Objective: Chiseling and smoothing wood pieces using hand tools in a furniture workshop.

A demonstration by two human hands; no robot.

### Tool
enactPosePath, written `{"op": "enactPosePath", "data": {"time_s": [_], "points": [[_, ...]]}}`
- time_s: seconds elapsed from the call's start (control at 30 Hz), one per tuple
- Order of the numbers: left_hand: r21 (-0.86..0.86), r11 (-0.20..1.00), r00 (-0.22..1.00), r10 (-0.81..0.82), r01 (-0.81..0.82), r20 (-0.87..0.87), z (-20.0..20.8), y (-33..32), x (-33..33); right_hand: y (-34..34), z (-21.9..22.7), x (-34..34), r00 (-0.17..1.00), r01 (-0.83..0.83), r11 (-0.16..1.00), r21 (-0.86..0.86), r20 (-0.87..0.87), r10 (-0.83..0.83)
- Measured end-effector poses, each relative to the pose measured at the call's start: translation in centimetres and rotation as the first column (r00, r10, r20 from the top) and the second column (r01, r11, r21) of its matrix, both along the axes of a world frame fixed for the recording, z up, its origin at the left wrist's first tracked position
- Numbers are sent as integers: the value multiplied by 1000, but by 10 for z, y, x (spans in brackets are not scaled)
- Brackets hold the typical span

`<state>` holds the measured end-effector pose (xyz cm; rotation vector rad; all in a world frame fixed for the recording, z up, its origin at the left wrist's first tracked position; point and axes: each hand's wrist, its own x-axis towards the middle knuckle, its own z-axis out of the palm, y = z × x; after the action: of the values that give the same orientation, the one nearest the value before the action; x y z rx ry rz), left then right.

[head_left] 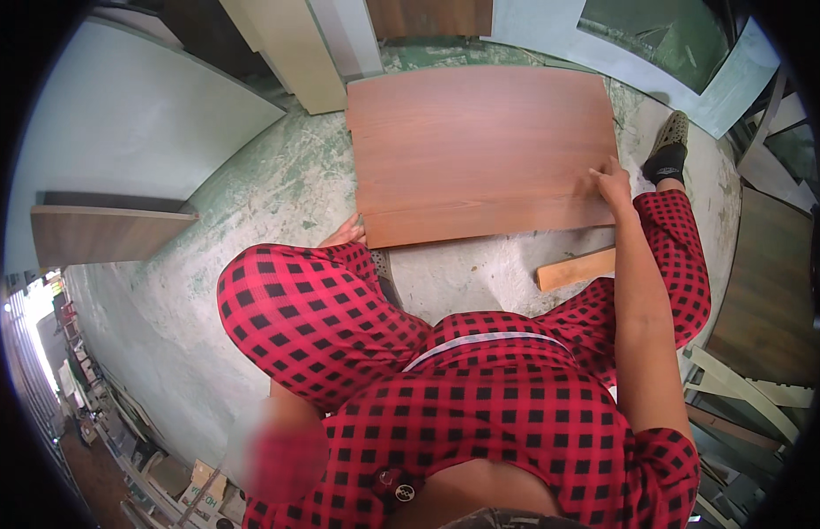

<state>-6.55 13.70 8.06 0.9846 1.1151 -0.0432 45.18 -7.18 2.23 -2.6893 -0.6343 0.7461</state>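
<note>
A large reddish-brown wood-grain board [480, 154] lies in front of me between my spread legs, its near edge slightly slanted. My right hand [614, 185] grips its right edge close to the near corner, with fingertips showing on top. At the near left corner, my left hand [344, 233] holds the board's edge; my knee and trouser leg hide part of that hand and its wrist. A short strip of lighter orange-brown wood [575, 268] lies on the floor nearer to me, beside my right thigh.
Around the board is a worn greenish-white concrete floor [287, 176]. A large pale panel [145, 115] and a brown board [110, 234] stand at the left. A pale panel with a dark glass pane [661, 40] leans at the far right. Cut strips [745, 392] lie at the right.
</note>
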Motion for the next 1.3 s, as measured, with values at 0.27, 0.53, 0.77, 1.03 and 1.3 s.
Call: {"op": "enactPosePath", "data": {"time_s": [0.27, 0.53, 0.77, 1.03, 1.3], "points": [[270, 961, 997, -45, 58, -55, -9, -57, 11, 43, 35, -56, 959, -280, 960, 9, -34, 281], [488, 862, 988, -90, 140, -124, -19, -88, 38, 56, 65, -113, 815, -512, 856, 75, -272, 512], [617, 783, 983, 46, 74, -177, -25, -80, 21, 54, 27, -114, 751, -649, 761, 20, -140, 645], [721, 682, 853, 445, -126, -272, -54, -71, -130, 46, 16, -130, 687, -694, 702, 158, -146, 712], [934, 337, 319, 904, -120, -285, -33, -135, -231, 67, 85, -171, 836, -533, 845, 48, -122, 535]]}}
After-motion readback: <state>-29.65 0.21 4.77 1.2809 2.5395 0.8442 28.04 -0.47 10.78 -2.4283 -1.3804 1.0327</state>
